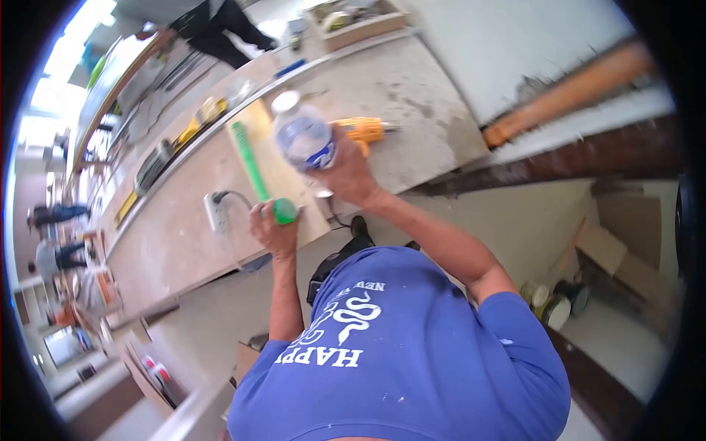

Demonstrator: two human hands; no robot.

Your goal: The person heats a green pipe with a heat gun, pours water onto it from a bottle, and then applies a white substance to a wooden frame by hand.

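Observation:
My right hand [346,175] is closed around a clear plastic water bottle [301,136] with a blue label, held tilted above the workbench [169,242]. The bottle's neck points up and away from me. My left hand [273,229] pinches a small round green cap [285,212] just below and left of the bottle. A long green bar [248,162] lies on the bench right behind the cap. Whether the cap touches the bar I cannot tell. My blue printed shirt fills the bottom of the view.
An orange drill [365,131] lies on the bench behind the bottle; a white power strip [217,212] sits left of my left hand. Paint cans [553,305] and cardboard boxes [614,253] stand at right. Other people work at far left and top.

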